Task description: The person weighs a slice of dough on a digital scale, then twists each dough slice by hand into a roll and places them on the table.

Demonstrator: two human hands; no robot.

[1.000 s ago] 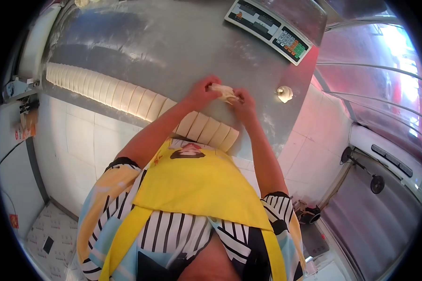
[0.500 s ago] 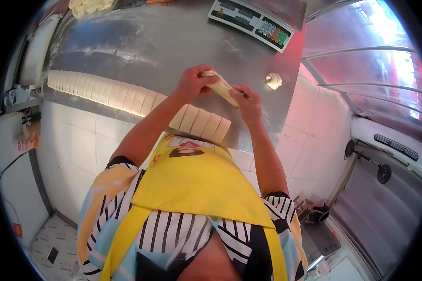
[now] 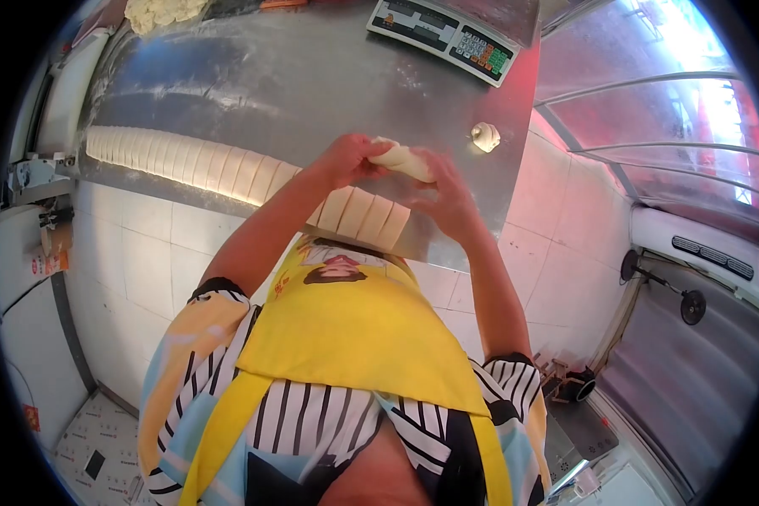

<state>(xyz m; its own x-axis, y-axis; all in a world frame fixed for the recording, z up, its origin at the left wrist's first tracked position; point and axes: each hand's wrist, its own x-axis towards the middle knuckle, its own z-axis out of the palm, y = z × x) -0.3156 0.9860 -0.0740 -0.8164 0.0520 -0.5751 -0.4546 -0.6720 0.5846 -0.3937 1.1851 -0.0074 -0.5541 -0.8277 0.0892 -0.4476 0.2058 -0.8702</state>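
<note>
Over the steel worktable, my left hand (image 3: 352,160) pinches one end of a short, thick piece of dough (image 3: 403,162). My right hand (image 3: 449,198) has its fingers curled around the other end, while its thumb stands lower, off the dough. Below the hands, a long row of cut dough slices (image 3: 198,162) runs along the table's near edge, partly hidden by my left forearm. A small shaped dough roll (image 3: 485,137) sits by itself to the right of my right hand.
A digital scale (image 3: 447,38) stands at the far side of the steel worktable (image 3: 312,76). At the far left corner lies a large lump of dough (image 3: 162,13). Flour smears mark the tabletop. The table's right edge borders a white tiled floor (image 3: 540,202).
The dough piece, stretched long and slanting before, is now shorter and more compact. My right hand has opened its thumb away and turned its fingers around the dough's end.
</note>
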